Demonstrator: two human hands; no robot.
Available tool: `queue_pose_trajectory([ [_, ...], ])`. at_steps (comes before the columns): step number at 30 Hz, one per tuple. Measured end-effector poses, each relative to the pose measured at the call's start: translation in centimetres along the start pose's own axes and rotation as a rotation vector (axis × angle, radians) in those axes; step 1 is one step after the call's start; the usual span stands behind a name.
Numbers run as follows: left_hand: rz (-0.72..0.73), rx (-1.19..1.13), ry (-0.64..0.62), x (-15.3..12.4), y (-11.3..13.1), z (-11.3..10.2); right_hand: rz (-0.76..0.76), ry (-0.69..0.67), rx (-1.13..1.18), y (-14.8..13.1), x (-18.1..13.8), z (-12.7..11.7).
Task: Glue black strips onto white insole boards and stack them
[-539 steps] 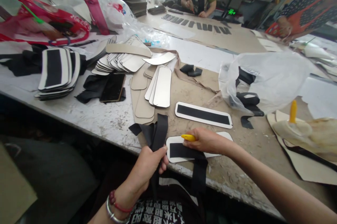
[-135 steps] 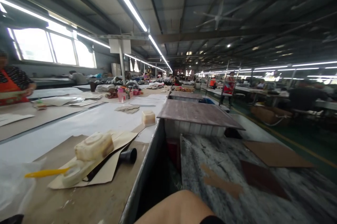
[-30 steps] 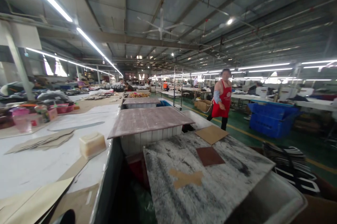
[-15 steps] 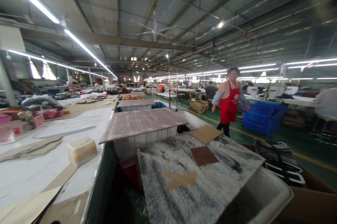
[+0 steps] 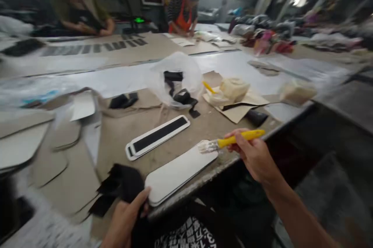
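Note:
My right hand (image 5: 253, 155) grips a paintbrush (image 5: 240, 138) by its yellow handle. Its pale, wet-looking bristles rest on the far right end of a long white panel with rounded ends (image 5: 180, 170). At least one more such panel seems to lie beneath it, along the table's front edge. At the near left end, my left hand (image 5: 128, 215) presses its thumb against the panel rim, fingers curled below and partly hidden. Black fabric pieces (image 5: 124, 182) lie just beyond that hand. Behind the panel is another white strip piece with a black inlay (image 5: 160, 136).
A clear plastic bag (image 5: 180, 65) holds black scraps. To its right stand a cream-coloured block-like container (image 5: 234, 89) and a second yellow handle (image 5: 209, 87). Beige sheets (image 5: 70, 170) pile up at left. Two people work across the table; one wears an orange apron (image 5: 185, 19).
My view has swung from the long aisle, where a person in a red apron walked, down to the worktable. Both my hands, the brush and the white panel are now in sight.

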State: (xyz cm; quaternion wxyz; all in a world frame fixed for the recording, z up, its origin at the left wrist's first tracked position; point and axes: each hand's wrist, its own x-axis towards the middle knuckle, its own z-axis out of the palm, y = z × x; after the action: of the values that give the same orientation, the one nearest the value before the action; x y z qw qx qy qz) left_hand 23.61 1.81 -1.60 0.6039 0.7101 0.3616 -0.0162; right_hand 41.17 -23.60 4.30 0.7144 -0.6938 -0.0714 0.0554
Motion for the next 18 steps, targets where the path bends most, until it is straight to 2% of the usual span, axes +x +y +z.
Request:
queue_pose_trajectory([
  [2, -0.056, -0.090, 0.032, -0.3, -0.9, -0.5, 0.029, -0.080, -0.026, 1.4, -1.8, 1.5],
  [5, -0.052, -0.161, 0.010, -0.1, -0.9, -0.1, 0.045, -0.207, -0.086, 2.4, -3.7, 4.0],
  [11, -0.048, -0.221, -0.016, -0.4, -0.8, 0.1, 0.076, -0.341, -0.039, 3.2, -4.8, 9.0],
  [14, -0.034, -0.199, -0.027, -0.4, -1.1, 0.0, 0.096, -0.365, -0.045, 3.5, -5.2, 9.8],
  [18, -0.029, -0.209, -0.028, -0.2, -1.3, 0.0, 0.078, -0.313, -0.119, 3.6, -5.2, 9.4],
])
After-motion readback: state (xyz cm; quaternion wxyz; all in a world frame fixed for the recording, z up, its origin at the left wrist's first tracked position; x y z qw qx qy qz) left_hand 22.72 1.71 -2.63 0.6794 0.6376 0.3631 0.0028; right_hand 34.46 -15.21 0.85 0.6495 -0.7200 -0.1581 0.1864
